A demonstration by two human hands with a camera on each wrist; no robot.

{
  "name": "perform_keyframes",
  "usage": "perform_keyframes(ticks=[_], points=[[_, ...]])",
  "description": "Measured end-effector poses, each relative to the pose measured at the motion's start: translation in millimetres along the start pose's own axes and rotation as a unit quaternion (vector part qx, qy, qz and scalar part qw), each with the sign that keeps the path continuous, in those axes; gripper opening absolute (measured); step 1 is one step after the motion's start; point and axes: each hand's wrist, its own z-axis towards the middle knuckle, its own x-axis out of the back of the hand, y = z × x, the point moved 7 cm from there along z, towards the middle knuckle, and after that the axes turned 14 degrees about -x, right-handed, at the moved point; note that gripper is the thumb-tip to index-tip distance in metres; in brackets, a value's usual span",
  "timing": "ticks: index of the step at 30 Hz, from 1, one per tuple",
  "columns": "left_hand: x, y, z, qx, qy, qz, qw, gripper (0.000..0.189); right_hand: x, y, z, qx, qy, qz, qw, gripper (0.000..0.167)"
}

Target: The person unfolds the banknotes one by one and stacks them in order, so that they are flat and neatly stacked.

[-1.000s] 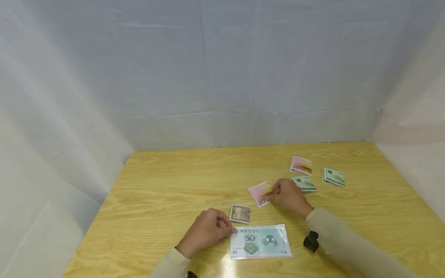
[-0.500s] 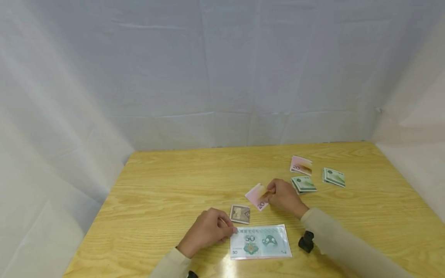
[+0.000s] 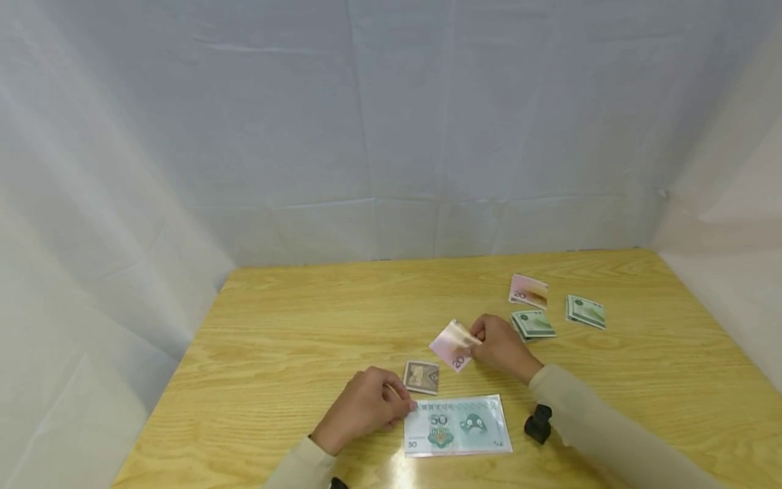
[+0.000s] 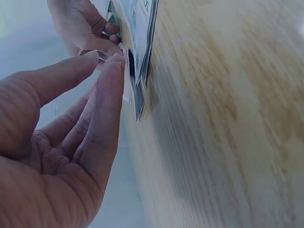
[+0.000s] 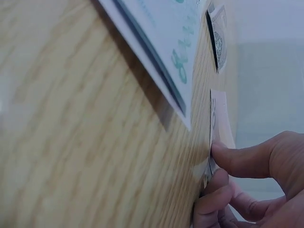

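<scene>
In the head view my right hand (image 3: 502,348) pinches a pink folded 20 banknote (image 3: 451,345) by its right side. The right wrist view shows the thumb on the face of this pink banknote (image 5: 220,116), with fingers curled below. My left hand (image 3: 366,407) lies at the upper left corner of a flat green-and-white 50 banknote (image 3: 455,426). Thumb and index fingertips of the left hand (image 4: 71,137) come close to the banknotes' edge (image 4: 142,42), without a plain grip. Just above the 50 banknote lies a small brown folded banknote (image 3: 421,377).
Right of the right hand lie a green folded banknote (image 3: 534,324) and another green folded banknote (image 3: 586,311). Farther back is a second pink 20 banknote (image 3: 529,291). The wooden table (image 3: 293,319) has white sheeting (image 3: 397,136) behind it and at both sides.
My right hand has shifted slightly left with the pink banknote, which has turned a little and now catches more light. The left hand stays almost still.
</scene>
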Motion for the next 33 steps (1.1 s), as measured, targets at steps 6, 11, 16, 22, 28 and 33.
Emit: perform_keyframes(ticks=[6, 11, 16, 22, 28, 33], points=[[-0.7, 1.7, 1.6, -0.012, 0.004, -0.015, 0.9998, 0.009, 4, 6, 2.2, -0.017, -0.013, 0.018, 0.9996, 0.011], [-0.3, 2.1, 3.8, -0.021, 0.010, -0.042, 0.9989, 0.006, 15, 7, -1.3, -0.008, -0.019, 0.055, 0.9983, 0.008], [3.2, 0.2, 5.7, -0.019, 0.033, -0.059, 0.9975, 0.015, 24, 4, -6.4, -0.004, -0.044, 0.121, 0.9917, 0.009], [5.8, -0.7, 8.2, -0.012, 0.060, -0.084, 0.9945, 0.026, 28, 4, -15.6, -0.032, -0.077, 0.178, 0.9805, 0.012], [5.3, 0.8, 9.4, -0.008, 0.094, -0.159, 0.9827, 0.037, 28, 0, -25.7, -0.049, -0.096, 0.213, 0.9711, 0.012], [1.7, 0.0, 10.9, 0.003, 0.107, -0.212, 0.9714, 0.042, 24, -6, -35.0, -0.047, -0.124, 0.255, 0.9578, 0.015]])
